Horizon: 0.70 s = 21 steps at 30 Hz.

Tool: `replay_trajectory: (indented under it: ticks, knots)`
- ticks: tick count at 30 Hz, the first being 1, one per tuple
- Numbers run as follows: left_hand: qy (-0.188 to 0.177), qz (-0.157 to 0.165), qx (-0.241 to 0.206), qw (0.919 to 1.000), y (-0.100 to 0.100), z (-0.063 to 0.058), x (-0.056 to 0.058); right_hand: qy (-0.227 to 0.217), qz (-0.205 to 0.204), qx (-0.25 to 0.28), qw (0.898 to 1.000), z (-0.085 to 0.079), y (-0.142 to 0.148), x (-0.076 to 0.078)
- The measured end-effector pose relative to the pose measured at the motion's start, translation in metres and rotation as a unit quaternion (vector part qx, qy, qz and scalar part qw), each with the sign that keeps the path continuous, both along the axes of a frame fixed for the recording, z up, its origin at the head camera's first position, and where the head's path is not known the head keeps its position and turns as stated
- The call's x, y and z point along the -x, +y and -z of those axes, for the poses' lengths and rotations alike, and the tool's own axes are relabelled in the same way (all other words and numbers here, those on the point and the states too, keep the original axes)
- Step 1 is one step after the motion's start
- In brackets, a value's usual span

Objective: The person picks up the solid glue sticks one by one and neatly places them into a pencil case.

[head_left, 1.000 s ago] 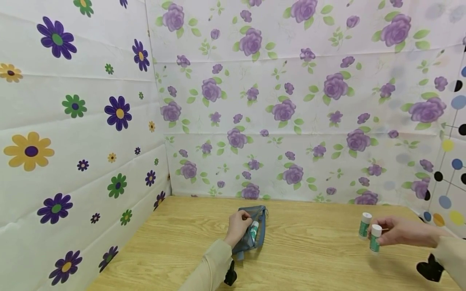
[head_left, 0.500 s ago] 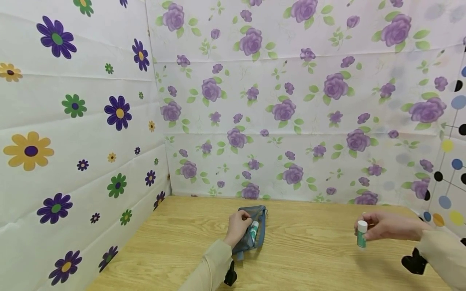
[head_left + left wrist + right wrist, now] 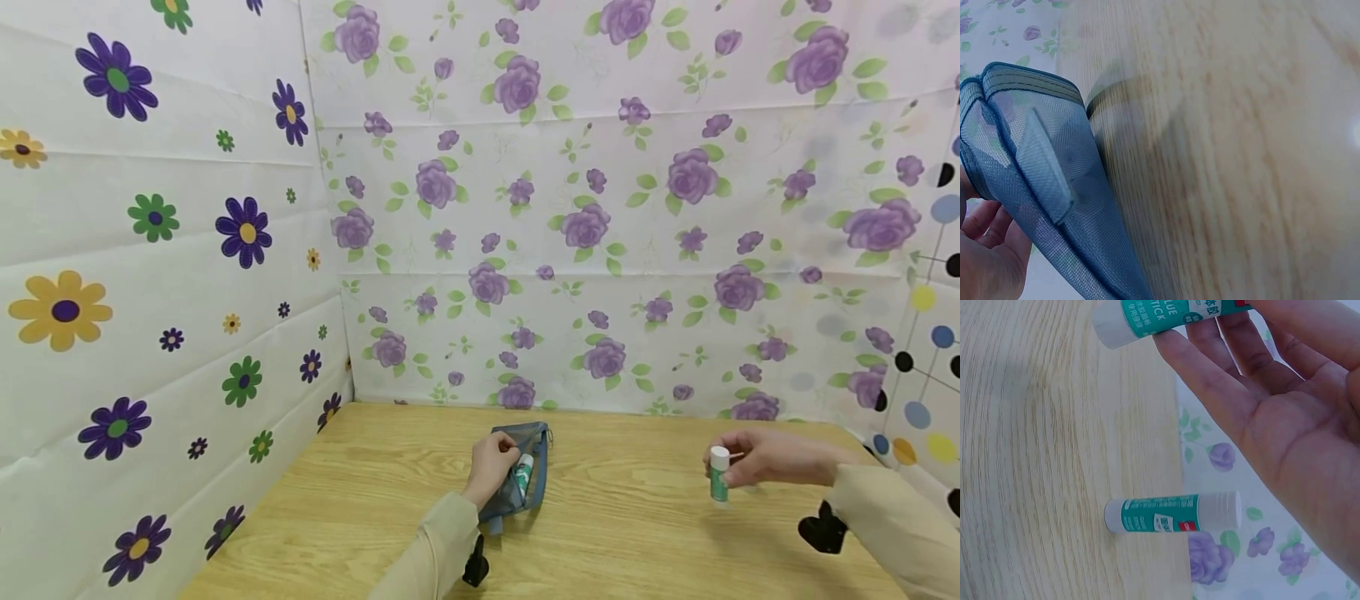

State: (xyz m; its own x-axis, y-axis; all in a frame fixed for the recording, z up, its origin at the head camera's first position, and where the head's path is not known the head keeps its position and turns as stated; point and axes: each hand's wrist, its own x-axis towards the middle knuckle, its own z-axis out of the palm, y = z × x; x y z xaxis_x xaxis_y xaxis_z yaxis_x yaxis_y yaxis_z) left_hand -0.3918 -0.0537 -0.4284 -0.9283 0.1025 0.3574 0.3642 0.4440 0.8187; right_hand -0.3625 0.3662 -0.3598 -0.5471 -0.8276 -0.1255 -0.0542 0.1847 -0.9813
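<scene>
With its fingers my left hand (image 3: 491, 468) holds the edge of a blue-grey mesh zipper pouch (image 3: 541, 471), left of the table's middle. Inside the gaping pouch lies a green glue stick (image 3: 524, 477) with a white cap. The left wrist view shows the pouch's mesh side and a fabric tab (image 3: 1044, 165). Over the right part of the table, my right hand (image 3: 780, 458) pinches another glue stick (image 3: 718, 475), held upright, white cap up. A further glue stick (image 3: 1160, 514) stands on the table near that hand in the right wrist view; the hand hides it in the head view.
The wooden table (image 3: 615, 533) runs back to a wall sheet (image 3: 525, 317) printed with purple roses. Another flowered sheet (image 3: 172, 275) covers the left side, and a dotted sheet (image 3: 926, 392) the right.
My right hand has moved left with the pinched glue stick, away from the standing one, now hidden behind the hand. My left hand and the pouch stay where they were.
</scene>
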Motion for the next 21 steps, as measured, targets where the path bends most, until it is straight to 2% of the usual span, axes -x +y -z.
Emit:
replay_trajectory:
  ticks: [12, 21]
  knots:
    - [-0.002, -0.003, 0.007, 1.0000, 0.001, 0.000, 0.002, 0.012, 0.028, -0.007, 1.000, -0.001, -0.017, 0.003]
    - [0.004, -0.006, 0.008, 0.9999, 0.001, 0.001, 0.002, -0.006, 0.063, 0.004, 0.998, 0.000, -0.028, 0.006]
